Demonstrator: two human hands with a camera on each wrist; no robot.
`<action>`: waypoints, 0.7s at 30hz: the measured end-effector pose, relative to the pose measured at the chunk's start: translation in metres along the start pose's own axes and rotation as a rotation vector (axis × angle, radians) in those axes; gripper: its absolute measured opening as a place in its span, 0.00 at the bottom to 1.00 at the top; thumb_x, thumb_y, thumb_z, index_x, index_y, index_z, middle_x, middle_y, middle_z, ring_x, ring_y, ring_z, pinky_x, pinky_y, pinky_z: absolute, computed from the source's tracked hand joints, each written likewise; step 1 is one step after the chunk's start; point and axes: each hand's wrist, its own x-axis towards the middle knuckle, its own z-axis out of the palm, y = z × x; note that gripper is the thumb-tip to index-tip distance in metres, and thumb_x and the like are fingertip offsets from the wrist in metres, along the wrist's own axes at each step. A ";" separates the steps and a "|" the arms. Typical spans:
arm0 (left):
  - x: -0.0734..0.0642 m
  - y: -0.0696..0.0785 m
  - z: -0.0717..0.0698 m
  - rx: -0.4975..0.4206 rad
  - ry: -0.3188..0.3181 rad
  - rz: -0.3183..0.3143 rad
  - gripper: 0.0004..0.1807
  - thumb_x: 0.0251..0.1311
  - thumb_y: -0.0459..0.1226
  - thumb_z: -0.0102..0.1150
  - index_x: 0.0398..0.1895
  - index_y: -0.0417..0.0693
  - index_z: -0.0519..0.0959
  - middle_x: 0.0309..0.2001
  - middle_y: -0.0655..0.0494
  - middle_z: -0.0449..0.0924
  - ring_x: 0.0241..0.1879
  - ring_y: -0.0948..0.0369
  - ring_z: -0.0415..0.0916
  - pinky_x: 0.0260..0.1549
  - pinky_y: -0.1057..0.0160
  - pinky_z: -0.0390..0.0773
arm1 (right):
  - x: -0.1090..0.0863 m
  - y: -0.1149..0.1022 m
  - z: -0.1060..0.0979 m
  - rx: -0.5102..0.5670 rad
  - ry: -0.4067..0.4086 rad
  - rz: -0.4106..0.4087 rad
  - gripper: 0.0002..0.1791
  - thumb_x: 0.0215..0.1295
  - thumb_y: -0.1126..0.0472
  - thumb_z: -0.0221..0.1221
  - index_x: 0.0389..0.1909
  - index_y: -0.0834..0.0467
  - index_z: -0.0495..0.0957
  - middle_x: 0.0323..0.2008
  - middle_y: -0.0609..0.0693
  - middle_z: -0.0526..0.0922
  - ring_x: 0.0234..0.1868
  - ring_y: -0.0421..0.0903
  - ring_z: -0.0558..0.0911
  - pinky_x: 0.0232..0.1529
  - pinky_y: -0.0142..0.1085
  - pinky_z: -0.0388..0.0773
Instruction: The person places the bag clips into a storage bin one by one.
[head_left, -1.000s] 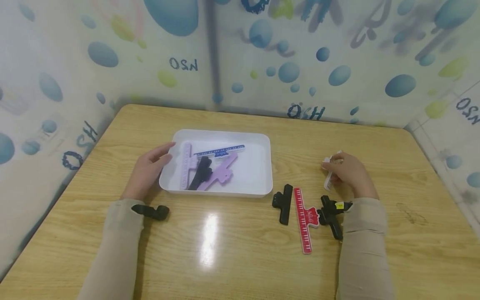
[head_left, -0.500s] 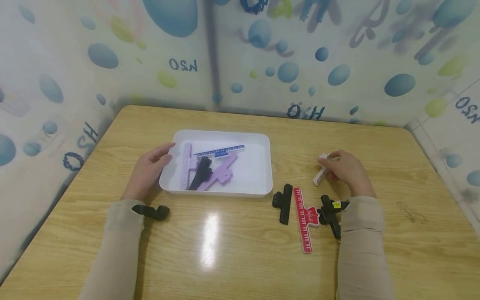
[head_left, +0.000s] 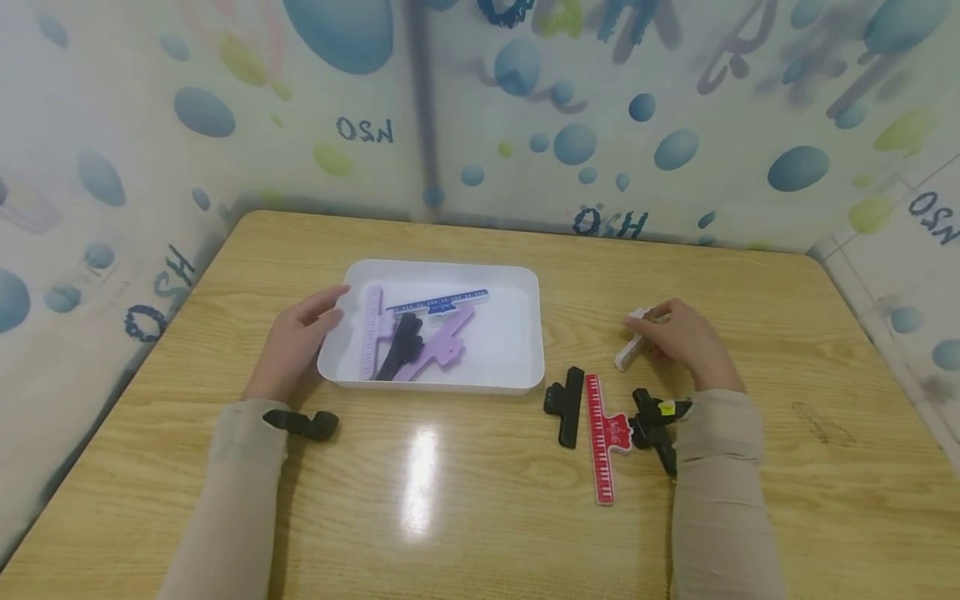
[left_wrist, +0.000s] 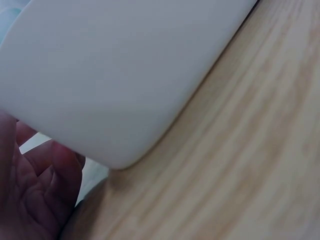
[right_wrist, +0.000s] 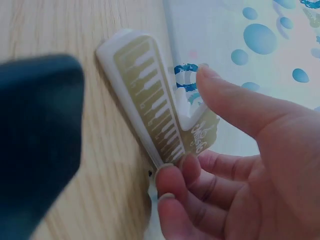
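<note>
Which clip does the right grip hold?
The white plastic clip with a gold piano-key strip; the right grip pinches only that one, all others lie unheld.

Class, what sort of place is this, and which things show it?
Probably a small indoor work booth: bubble-patterned walls stand behind and on both sides of a wood-grain table, which holds a white tray and clips.

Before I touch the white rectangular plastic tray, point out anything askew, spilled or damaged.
Nothing looks spilled or visibly damaged. Inside the white rectangular plastic tray, the black T-shaped clip partly overlaps a slanting lilac T-shaped clip; that looks jumbled because they lie at differing angles.
</note>
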 end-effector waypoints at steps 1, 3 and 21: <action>0.000 0.000 0.000 -0.001 0.002 0.002 0.22 0.59 0.55 0.47 0.58 0.72 0.68 0.62 0.57 0.62 0.61 0.58 0.56 0.57 0.50 0.56 | 0.000 0.000 0.000 0.000 -0.005 -0.002 0.44 0.53 0.33 0.51 0.55 0.67 0.61 0.43 0.63 0.73 0.31 0.48 0.77 0.30 0.37 0.75; 0.000 -0.001 0.000 -0.006 0.004 0.001 0.22 0.59 0.55 0.47 0.58 0.71 0.68 0.62 0.56 0.62 0.61 0.59 0.56 0.57 0.51 0.57 | 0.000 -0.001 0.000 -0.004 -0.012 -0.006 0.43 0.53 0.33 0.51 0.55 0.67 0.61 0.45 0.64 0.72 0.32 0.49 0.77 0.30 0.37 0.76; -0.002 0.004 0.000 -0.016 0.000 -0.020 0.21 0.59 0.55 0.47 0.57 0.72 0.68 0.62 0.58 0.62 0.61 0.59 0.56 0.57 0.51 0.57 | 0.002 -0.001 0.002 -0.121 -0.016 -0.009 0.43 0.51 0.31 0.51 0.49 0.68 0.65 0.41 0.62 0.72 0.37 0.53 0.70 0.31 0.38 0.68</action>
